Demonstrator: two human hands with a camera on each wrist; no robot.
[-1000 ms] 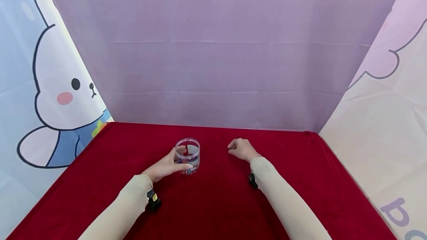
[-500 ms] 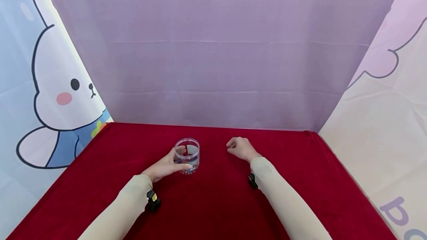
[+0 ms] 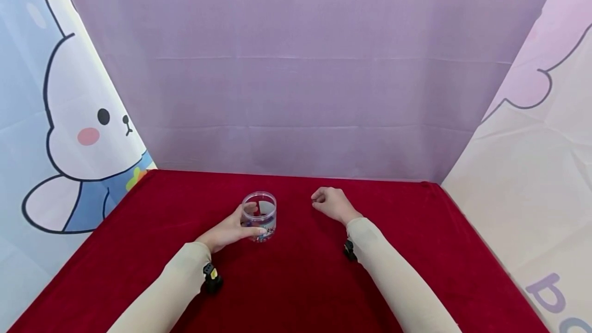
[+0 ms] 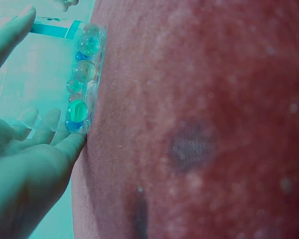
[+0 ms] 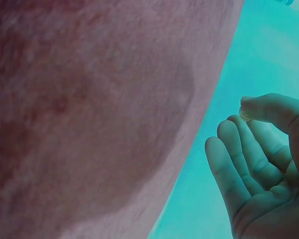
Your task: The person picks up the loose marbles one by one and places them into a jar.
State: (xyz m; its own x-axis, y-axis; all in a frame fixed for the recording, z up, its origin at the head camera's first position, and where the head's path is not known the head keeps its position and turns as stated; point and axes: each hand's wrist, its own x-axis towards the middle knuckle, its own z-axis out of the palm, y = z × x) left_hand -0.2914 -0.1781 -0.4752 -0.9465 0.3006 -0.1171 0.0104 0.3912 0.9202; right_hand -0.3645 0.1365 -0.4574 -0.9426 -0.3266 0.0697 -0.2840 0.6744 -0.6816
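Note:
A clear, round plastic jar [image 3: 268, 218] with a printed label stands upright, without a lid, left of centre in the head view. My left hand [image 3: 227, 231] holds it from the left, thumb on the near side and fingers behind. Several clear, green and blue marbles [image 4: 77, 110] lie along its bottom in the left wrist view. To the right of the jar, my right hand [image 3: 334, 204] is held over the cloth, apart from the jar. Between its thumb and fingertips it pinches a small clear marble [image 5: 244, 116], mostly hidden by the thumb.
Red velvet cloth [image 3: 296, 281] covers the table. A purple curtain [image 3: 296, 76] rises behind its far edge. Printed cloth panels stand on both sides, one with a cartoon rabbit [image 3: 83, 112]. A black wrist camera [image 3: 213, 279] sits under the left sleeve.
My right hand has shifted slightly forward and to the left, its fingertips a little higher in the head view. The left hand and the jar have stayed in place.

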